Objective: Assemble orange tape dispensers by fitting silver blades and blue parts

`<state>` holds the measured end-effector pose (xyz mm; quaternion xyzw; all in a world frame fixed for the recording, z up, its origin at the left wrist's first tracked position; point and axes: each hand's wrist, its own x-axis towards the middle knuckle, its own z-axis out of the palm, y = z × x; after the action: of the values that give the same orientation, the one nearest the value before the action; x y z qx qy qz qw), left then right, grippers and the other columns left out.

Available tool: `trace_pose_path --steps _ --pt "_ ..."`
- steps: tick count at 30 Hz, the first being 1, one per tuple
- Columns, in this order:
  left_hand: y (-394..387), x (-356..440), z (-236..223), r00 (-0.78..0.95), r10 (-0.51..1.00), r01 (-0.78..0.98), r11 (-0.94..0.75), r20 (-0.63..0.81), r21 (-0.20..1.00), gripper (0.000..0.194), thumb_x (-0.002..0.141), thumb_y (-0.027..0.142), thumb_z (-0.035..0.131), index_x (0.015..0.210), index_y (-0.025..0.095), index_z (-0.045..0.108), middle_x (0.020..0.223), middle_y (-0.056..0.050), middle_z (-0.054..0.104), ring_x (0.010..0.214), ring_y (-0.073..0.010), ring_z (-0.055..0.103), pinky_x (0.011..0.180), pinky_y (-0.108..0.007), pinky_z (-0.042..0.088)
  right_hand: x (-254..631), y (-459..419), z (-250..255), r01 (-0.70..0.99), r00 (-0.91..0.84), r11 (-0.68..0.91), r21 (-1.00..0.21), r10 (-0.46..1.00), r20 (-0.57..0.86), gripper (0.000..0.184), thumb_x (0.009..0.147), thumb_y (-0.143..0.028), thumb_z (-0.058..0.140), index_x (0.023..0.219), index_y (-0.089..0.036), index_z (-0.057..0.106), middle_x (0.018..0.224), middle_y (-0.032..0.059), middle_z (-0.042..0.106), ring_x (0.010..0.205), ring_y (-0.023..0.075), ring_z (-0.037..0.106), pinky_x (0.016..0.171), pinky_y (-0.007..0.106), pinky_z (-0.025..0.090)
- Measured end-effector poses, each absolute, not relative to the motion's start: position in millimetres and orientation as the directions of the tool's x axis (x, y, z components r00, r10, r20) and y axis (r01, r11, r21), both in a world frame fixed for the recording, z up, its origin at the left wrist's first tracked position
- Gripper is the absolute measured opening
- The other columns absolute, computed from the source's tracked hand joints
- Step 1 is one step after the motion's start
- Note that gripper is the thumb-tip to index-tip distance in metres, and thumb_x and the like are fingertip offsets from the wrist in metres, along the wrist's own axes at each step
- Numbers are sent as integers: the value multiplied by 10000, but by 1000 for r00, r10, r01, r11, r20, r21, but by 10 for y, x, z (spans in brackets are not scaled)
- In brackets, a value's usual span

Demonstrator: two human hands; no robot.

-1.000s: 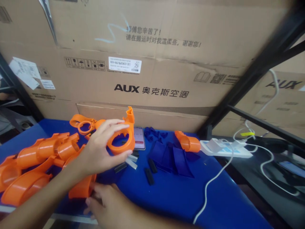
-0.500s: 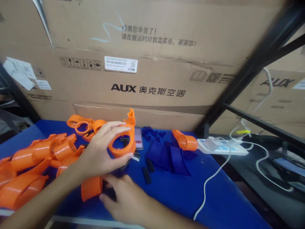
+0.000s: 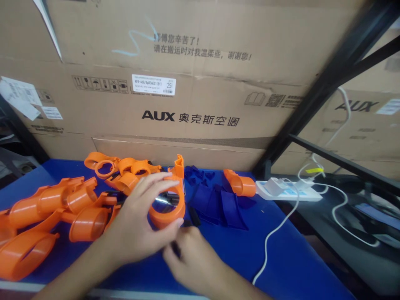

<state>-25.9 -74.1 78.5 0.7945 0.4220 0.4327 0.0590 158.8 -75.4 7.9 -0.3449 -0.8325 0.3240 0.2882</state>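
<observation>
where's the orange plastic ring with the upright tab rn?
Head view, below centre and slightly left: the orange plastic ring is in the person's left hand, to the left of the flat dark-blue plastic pieces.

We note left hand (image 3: 137,227) gripping an orange ring-shaped part (image 3: 167,218); right hand (image 3: 195,255) just below, grasp unclear. Blue tabletop (image 3: 231,248); white power strip (image 3: 312,194) at right.

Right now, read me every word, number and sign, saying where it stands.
"师傅您辛苦了!": large carton
"请在搬运时对我温柔些,谢谢您!": same carton
"KFR-46G/BpR3AES1(B1)", "25": its white label
"AUX 奥克斯空调": same carton
"AUX": carton at right
Signs of arrows, glass, umbrella, book: same large carton
Too small or blurred: other print, papers at left
</observation>
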Motion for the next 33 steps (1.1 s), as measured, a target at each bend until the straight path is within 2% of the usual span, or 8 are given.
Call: trace_pose_path --steps 4,8,15,19,23,28,31,33 --pt "-888 16 577 220 686 595 -658 694 462 629 753 132 741 1348 245 568 1460 -119 555 1362 -302 528 1176 -492 433 1886 -499 176 97 -247 214 -972 951 185 205 1007 -376 510 1084 -239 641 810 2 672 641 162 614 563 259 462" --pt "-857 336 274 320 634 530 -736 704 421 667 758 123 721 1394 220 542 1493 -142 526 1384 -310 498 1167 -485 440 2039 -202 327 -262 -181 2 -965 982 51 478 951 -609 573 1325 -315 527 1035 30 702 693 172 657 526 252 484" --pt "-615 351 -3 386 670 472 -734 634 488 854 881 507 695 1596 222 325 1652 -174 339 1515 -380 316 1230 -587 299 2018 97 273 -159 -135 -23 -987 991 -1 384 866 -569 725 1068 -256 631 728 -17 653 484 128 564 416 224 429" --pt "-654 68 -95 181 783 559 -580 595 593 580 1021 387 475 1576 274 350 1567 -142 425 1459 -327 378 1202 -576 319 2004 153 209 -100 -155 -70 -993 986 -54 391 882 -585 696 1095 -270 604 685 -15 658 430 141 572 365 215 404" --pt "-681 -115 -214 -31 879 569 -376 476 732 454 1046 381 446 1488 294 493 1500 -116 489 1420 -314 412 1208 -585 291 1947 162 215 -67 -187 -51 -996 982 -38 396 901 -582 678 1138 -273 609 718 -7 678 432 137 566 371 221 403" --pt "-460 107 -109 -117 982 15 -145 146 989 448 1007 516 540 1391 299 619 1477 -89 581 1385 -311 502 1136 -498 418 1792 210 220 -65 -219 142 -988 964 153 344 928 -568 652 1066 -254 654 817 -1 676 626 149 615 560 261 502" --pt "-289 344 104 -12 999 -384 29 -37 923 473 924 503 687 1319 241 680 1293 -99 712 1118 -276 688 840 -340 572 1759 262 200 32 -219 267 -963 942 254 382 960 -610 586 971 -236 665 857 14 680 744 175 631 676 297 525" --pt "-203 448 207 41 995 -493 103 -95 864 466 873 435 762 1279 215 707 1162 -90 756 871 -215 725 620 -266 546 1784 278 180 103 -217 298 -949 938 271 421 977 -633 544 1011 -235 676 883 26 698 769 191 640 712 325 532"
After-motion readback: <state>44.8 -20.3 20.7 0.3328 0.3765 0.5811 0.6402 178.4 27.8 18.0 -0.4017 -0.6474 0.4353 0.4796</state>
